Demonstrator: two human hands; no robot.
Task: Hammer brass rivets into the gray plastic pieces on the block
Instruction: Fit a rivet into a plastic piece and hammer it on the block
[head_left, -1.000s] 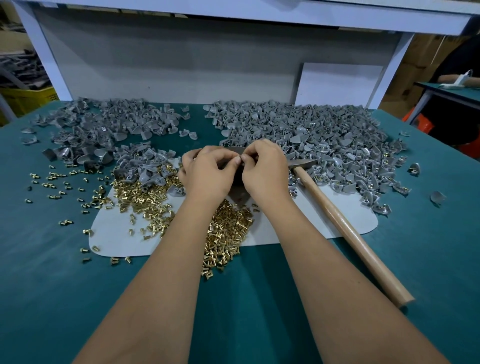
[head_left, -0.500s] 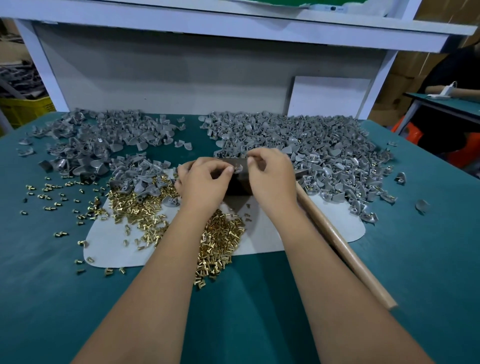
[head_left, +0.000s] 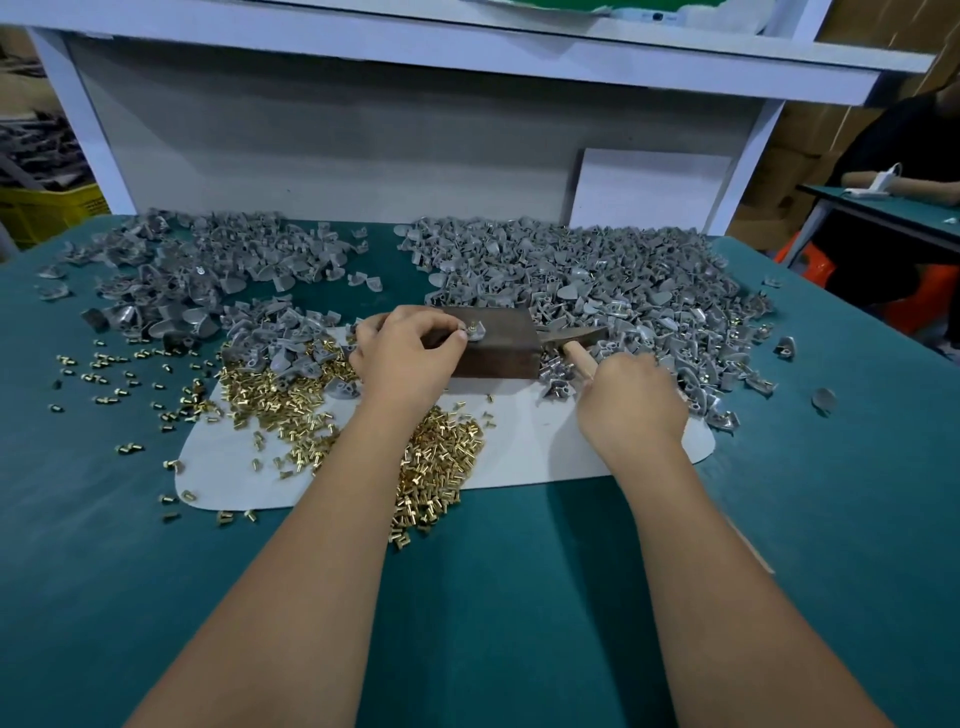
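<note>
A dark brown block (head_left: 498, 353) stands on a white mat (head_left: 524, 447) at the table's middle. My left hand (head_left: 410, 358) pinches a small gray plastic piece (head_left: 475, 332) with a brass rivet in it on top of the block. My right hand (head_left: 631, 405) grips the wooden handle of the hammer (head_left: 579, 358), whose dark head lies just right of the block. A heap of brass rivets (head_left: 441, 457) spreads under my left forearm, and more rivets (head_left: 275, 395) lie to the left.
Two wide heaps of gray plastic pieces cover the back of the green table, the right heap (head_left: 623, 280) and the left heap (head_left: 182, 275). Stray rivets (head_left: 114, 364) dot the left side. A white shelf frame (head_left: 363, 145) rises behind. A person (head_left: 893, 156) sits at far right.
My right hand has left the block and moved right and back onto the hammer handle. My left hand stays on the block, holding the piece. The block's top now shows.
</note>
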